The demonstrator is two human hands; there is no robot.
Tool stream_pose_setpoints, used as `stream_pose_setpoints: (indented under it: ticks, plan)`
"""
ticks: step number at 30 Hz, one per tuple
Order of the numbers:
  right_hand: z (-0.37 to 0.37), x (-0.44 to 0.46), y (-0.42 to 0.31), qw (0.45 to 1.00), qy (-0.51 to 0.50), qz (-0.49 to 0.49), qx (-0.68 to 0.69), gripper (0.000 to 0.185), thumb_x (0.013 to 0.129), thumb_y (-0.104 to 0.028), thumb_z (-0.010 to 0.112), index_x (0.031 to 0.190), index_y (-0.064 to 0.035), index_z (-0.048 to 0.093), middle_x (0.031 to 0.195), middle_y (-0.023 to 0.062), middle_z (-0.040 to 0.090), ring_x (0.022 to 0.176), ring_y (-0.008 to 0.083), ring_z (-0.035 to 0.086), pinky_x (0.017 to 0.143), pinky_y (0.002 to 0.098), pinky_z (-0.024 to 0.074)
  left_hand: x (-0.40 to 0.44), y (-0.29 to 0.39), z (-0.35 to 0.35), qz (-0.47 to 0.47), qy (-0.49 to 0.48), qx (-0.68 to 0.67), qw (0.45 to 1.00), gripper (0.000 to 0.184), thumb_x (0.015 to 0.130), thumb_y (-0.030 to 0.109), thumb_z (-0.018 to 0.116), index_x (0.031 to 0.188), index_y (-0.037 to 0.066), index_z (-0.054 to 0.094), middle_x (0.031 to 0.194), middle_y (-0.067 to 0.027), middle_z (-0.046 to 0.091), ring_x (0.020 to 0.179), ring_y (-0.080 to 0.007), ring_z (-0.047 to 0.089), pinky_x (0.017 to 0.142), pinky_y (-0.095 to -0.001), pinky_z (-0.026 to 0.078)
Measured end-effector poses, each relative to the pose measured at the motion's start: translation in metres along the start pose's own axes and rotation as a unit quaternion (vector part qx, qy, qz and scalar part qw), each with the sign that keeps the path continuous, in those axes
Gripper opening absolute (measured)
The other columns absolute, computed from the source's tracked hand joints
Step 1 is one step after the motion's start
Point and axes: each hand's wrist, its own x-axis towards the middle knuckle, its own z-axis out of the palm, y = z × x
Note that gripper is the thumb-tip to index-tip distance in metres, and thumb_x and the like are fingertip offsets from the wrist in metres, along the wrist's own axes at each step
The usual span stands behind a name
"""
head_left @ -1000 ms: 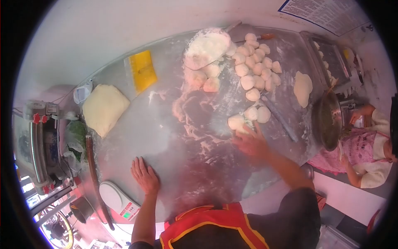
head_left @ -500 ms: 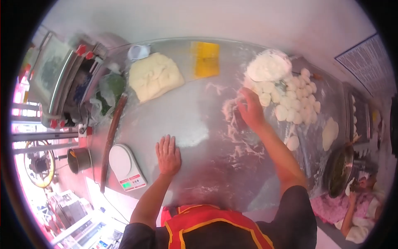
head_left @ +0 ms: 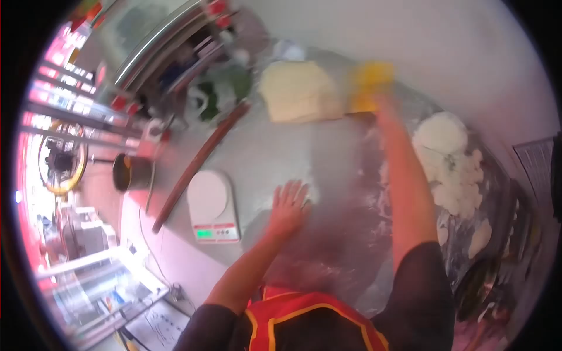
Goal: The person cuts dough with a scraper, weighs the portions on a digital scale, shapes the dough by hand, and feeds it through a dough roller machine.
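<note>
Yellow sheet lies at the outstretched right hand, grip too blurred to tell.

The right hand has gone from the dough balls at the right, past the left side of the flour pile, to the near edge of the yellow sheet on the far part of the tabletop; blur hides whether it grips. The view has swung left: more of the glass case shows, and less of the person in pink.
</note>
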Motion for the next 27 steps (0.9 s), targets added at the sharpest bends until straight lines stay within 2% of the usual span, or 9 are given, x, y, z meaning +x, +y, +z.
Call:
stream_pose_setpoints:
  ticks: [1,2,3,4,12,17,19,22,27]
  plan:
    - [-0.015,0.015,0.038,0.957,0.068,-0.165,-0.229,0.051,0.095,-0.035,0.043,0.132,-0.0002,0.043,0.124,0.0171,0.051,0.118,0.0289,0.046,0.101,0.0445,0.0344,0.001,0.0,-0.005,0.013,-0.006,0.009,1.0,0.047,0.09,0.032,0.051,0.131,0.009,0.047,0.139,-0.0103,0.042,0.133,-0.0294,0.032,0.11,-0.0509,0.02]
    - [-0.026,-0.008,0.026,0.996,0.033,-0.082,0.019,0.044,0.093,-0.024,0.048,0.13,-0.0003,0.045,0.12,0.016,0.054,0.112,0.0274,0.051,0.097,0.042,0.0396,-0.004,0.0,-0.011,0.018,-0.02,0.016,1.0,0.049,0.091,0.034,0.049,0.133,0.009,0.046,0.14,-0.0098,0.041,0.134,-0.0289,0.031,0.111,-0.0507,0.018]
    - [-0.04,-0.031,-0.008,0.966,0.002,0.018,0.259,0.04,0.09,-0.013,0.054,0.128,-0.0003,0.046,0.116,0.0148,0.056,0.106,0.0259,0.056,0.093,0.0396,0.0449,-0.008,-0.001,-0.007,0.012,-0.025,0.017,0.999,0.049,0.092,0.035,0.048,0.134,0.009,0.044,0.14,-0.01,0.041,0.134,-0.0289,0.031,0.111,-0.0504,0.018]
    - [-0.051,-0.069,-0.033,0.955,-0.034,-0.036,0.294,0.041,0.087,-0.006,0.058,0.126,0.0006,0.047,0.113,0.0127,0.058,0.1,0.0232,0.059,0.089,0.0362,0.0481,-0.005,-0.004,-0.003,0.012,-0.023,0.017,1.0,0.05,0.092,0.036,0.046,0.135,0.009,0.043,0.14,-0.0102,0.041,0.134,-0.0288,0.031,0.111,-0.0502,0.018]
    - [-0.085,-0.331,-0.016,0.997,0.009,0.022,-0.077,0.046,0.088,-0.02,0.058,0.126,0.0016,0.044,0.116,0.0117,0.052,0.106,0.0216,0.051,0.09,0.0349,0.0413,-0.027,-0.015,-0.012,0.023,0.077,-0.144,0.986,0.051,0.085,0.028,0.058,0.13,0.005,0.046,0.135,-0.0138,0.046,0.132,-0.0289,0.035,0.112,-0.0445,0.023]
    - [-0.057,-0.44,-0.03,0.955,-0.017,-0.045,-0.293,0.036,0.092,-0.021,0.051,0.12,0.0007,0.045,0.108,0.0218,0.056,0.101,0.0345,0.056,0.086,0.0415,0.0429,-0.123,-0.035,-0.039,-0.059,0.005,-0.196,0.979,0.056,0.083,0.027,0.06,0.131,0.003,0.043,0.122,-0.0155,0.05,0.117,-0.0327,0.044,0.102,-0.0439,0.034]
    - [-0.043,-0.458,-0.034,0.946,-0.033,-0.026,-0.321,0.033,0.092,-0.021,0.049,0.118,-0.0006,0.044,0.104,0.0234,0.056,0.099,0.0389,0.057,0.083,0.0437,0.0437,-0.164,-0.045,-0.067,-0.129,-0.016,-0.092,0.987,0.059,0.081,0.025,0.062,0.131,0.0,0.041,0.118,-0.017,0.051,0.111,-0.0345,0.046,0.096,-0.0429,0.038]
    - [-0.034,-0.466,-0.023,0.942,-0.036,-0.026,-0.332,0.03,0.092,-0.02,0.049,0.116,-0.0027,0.044,0.103,0.024,0.057,0.097,0.0418,0.057,0.08,0.0458,0.0443,-0.2,-0.085,-0.079,-0.082,0.033,0.034,0.996,0.061,0.082,0.025,0.06,0.132,-0.003,0.04,0.115,-0.0183,0.051,0.106,-0.0345,0.047,0.092,-0.0437,0.039]
    - [-0.022,-0.467,-0.027,0.95,-0.036,-0.032,-0.31,0.029,0.092,-0.018,0.049,0.116,-0.0036,0.044,0.103,0.0249,0.057,0.098,0.0433,0.056,0.079,0.0464,0.044,-0.202,-0.099,-0.089,-0.147,0.05,0.05,0.987,0.054,0.085,0.022,0.056,0.13,-0.003,0.041,0.109,-0.0162,0.051,0.102,-0.033,0.048,0.088,-0.0433,0.039]
